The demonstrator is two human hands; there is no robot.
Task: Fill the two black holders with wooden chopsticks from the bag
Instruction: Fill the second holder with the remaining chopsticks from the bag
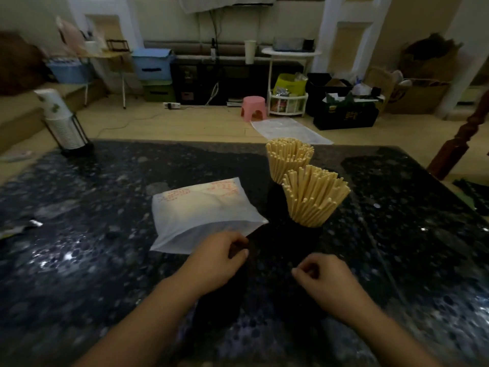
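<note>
Two black holders stand close together right of the table's centre. The near holder [304, 235] and the far holder [275, 198] are each packed with a fan of wooden chopsticks [315, 197], which rise well above the rims. A flat white bag [201, 211] with red print lies just left of the holders. My left hand [219, 258] sits at the bag's near right edge with its fingers loosely curled. Only dark table shows between thumb and fingers. My right hand [325, 276] hovers in front of the near holder, loosely curled and holding nothing.
The table is dark speckled stone [105, 260]. A rack of stacked paper cups [63, 125] stands at its far left corner, and a scrap of wrapper [21, 227] lies at the left edge. Behind the table are floor clutter, a pink stool [254, 107] and a wooden post [460, 139].
</note>
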